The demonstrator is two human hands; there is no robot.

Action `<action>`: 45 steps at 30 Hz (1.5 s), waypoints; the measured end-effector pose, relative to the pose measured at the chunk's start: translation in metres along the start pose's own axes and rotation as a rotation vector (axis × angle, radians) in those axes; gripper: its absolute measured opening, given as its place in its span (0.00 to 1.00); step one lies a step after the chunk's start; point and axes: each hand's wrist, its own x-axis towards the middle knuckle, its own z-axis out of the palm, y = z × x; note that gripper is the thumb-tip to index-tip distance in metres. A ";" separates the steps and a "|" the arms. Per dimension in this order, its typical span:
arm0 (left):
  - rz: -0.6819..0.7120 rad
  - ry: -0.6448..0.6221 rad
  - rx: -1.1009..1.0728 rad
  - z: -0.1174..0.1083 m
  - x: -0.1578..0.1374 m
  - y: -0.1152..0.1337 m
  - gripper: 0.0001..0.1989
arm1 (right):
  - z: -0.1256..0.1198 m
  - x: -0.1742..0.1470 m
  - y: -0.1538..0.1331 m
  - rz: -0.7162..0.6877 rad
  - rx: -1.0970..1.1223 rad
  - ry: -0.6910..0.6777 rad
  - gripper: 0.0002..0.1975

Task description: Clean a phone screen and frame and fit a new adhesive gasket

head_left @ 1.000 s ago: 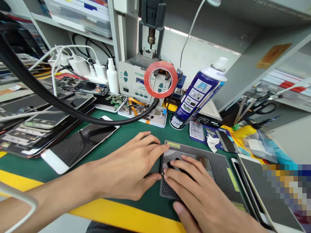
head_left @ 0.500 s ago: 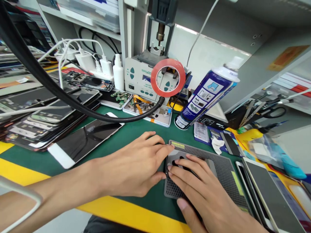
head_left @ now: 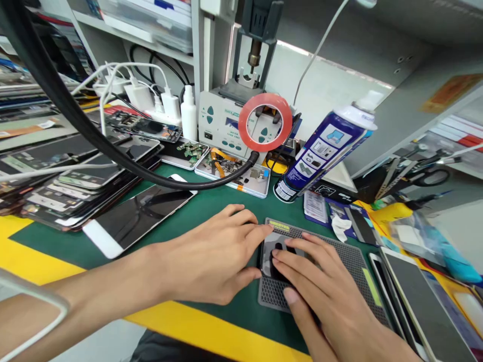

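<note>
A phone (head_left: 272, 245) with a glossy back lies on a grey perforated pad (head_left: 341, 261) on the green mat. My left hand (head_left: 211, 259) rests beside it, index finger and thumb pinching the phone's left edge. My right hand (head_left: 320, 286) lies flat over the phone, fingertips pressing on its back near the left end. Most of the phone is hidden under that hand.
A blue spray can (head_left: 324, 146) leans behind the pad. A red tape ring (head_left: 265, 122) hangs before a white station (head_left: 226, 120). Parts trays (head_left: 234, 171), a thick black hose (head_left: 113, 156), stacked screens (head_left: 71, 181) at left, a white phone (head_left: 139, 216), more phones (head_left: 418, 296) at right.
The view has shifted a little, so things sit further right in frame. My right fingers have slid slightly along the phone's back. My left hand keeps its pinch on the edge.
</note>
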 end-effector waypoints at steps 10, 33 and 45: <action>0.010 0.023 0.012 0.004 -0.001 -0.001 0.30 | 0.003 0.004 -0.009 -0.014 -0.040 -0.076 0.18; -0.002 0.025 0.014 0.003 -0.002 -0.002 0.33 | -0.001 -0.009 0.001 0.063 0.013 -0.003 0.20; 0.018 0.028 0.019 0.003 0.000 -0.002 0.31 | 0.002 -0.001 -0.006 0.042 -0.004 -0.120 0.21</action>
